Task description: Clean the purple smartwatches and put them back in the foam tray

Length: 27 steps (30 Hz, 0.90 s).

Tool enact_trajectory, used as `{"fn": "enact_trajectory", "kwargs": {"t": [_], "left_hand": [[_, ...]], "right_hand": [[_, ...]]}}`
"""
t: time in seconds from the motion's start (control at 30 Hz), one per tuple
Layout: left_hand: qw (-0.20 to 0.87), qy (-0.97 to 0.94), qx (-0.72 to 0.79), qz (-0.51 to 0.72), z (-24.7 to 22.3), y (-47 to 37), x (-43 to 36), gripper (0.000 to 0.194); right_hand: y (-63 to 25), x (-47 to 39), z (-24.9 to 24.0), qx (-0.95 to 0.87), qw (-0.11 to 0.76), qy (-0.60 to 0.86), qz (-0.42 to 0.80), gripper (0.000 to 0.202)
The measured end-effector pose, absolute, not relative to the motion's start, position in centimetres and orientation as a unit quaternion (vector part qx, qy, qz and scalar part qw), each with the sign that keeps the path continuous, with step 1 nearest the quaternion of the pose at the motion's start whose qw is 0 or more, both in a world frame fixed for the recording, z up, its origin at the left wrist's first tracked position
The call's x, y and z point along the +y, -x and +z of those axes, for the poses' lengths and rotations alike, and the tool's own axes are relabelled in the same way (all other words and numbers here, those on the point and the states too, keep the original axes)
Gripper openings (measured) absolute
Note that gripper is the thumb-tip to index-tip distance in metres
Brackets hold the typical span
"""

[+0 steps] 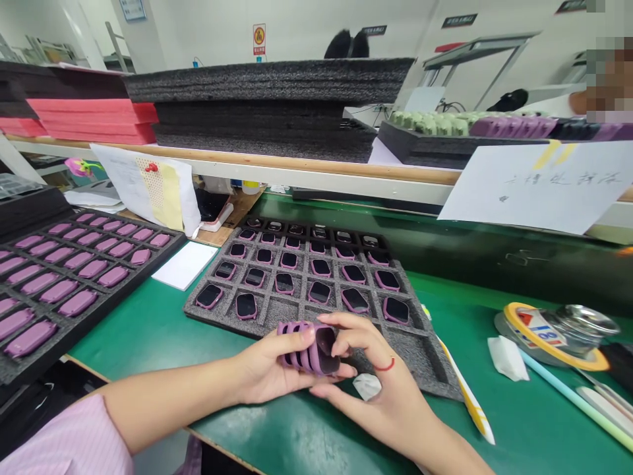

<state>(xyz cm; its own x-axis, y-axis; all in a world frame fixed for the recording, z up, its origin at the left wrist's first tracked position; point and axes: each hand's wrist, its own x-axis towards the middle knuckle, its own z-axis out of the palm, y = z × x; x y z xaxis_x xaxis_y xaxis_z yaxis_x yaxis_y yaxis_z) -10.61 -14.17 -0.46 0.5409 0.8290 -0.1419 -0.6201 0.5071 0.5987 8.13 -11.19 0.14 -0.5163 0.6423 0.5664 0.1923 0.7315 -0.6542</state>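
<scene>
A short row of purple, rounded cases (pixel 302 349), the end one with a dark, glossy face, sits at the near edge of the foam tray (pixel 281 310). Its long axis runs left to right, dark face rightward. The left hand (pixel 274 369) holds it in closed fingers; the right hand (pixel 378 382) bends its fingers at that face, gripping or not I cannot tell.

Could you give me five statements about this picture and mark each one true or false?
1. The left grip holds several purple cases together. True.
2. The toothbrush lies left of the grey tray. False: the toothbrush lies right of it.
3. A white paper lies left of the grey tray. True.
4. The bench top is red. False: the bench top is green.
5. A red band is around the right wrist. True.
</scene>
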Motion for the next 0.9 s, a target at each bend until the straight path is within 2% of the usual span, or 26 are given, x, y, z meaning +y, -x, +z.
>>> {"fn": "enact_trajectory", "kwargs": {"t": [0.13,0.27,0.43,0.5,0.53,0.57,0.67,0.7,0.9], "left_hand": [[0.873,-0.204,0.187,0.401,-1.1,10.8,-13.9,0.045],[0.875,-0.207,0.200,0.390,-1.3,10.9,-13.9,0.047],[0.885,-0.226,0.175,0.368,-1.6,11.0,-13.7,0.045],[0.889,-0.228,0.155,0.365,-1.6,11.0,-13.7,0.045],[0.891,-0.228,0.146,0.365,-1.6,11.1,-13.7,0.046],[0.892,-0.227,0.140,0.364,-1.6,11.1,-13.7,0.046],[0.896,-0.225,0.124,0.362,-1.5,11.3,-13.7,0.046],[0.898,-0.224,0.120,0.360,-1.5,11.3,-13.7,0.046],[0.899,-0.224,0.128,0.354,-1.1,11.2,-13.7,0.053]], "right_hand": [[-7.7,-11.4,0.9,-0.814,0.440,0.257,0.278,0.018],[-7.6,-11.5,1.6,-0.779,0.462,0.283,0.315,0.011],[-7.9,-11.9,1.8,-0.651,0.607,0.341,0.302,0.012],[-8.2,-12.2,1.8,-0.627,0.631,0.346,0.296,0.008],[-8.2,-12.3,1.8,-0.647,0.619,0.334,0.295,0.003],[-8.3,-12.4,1.7,-0.681,0.592,0.315,0.295,0.010],[-8.1,-12.6,1.2,-0.783,0.483,0.271,0.282,0.055],[-8.0,-12.6,1.0,-0.800,0.462,0.269,0.271,0.061],[-7.5,-12.6,0.4,-0.822,0.446,0.262,0.240,0.051]]}}
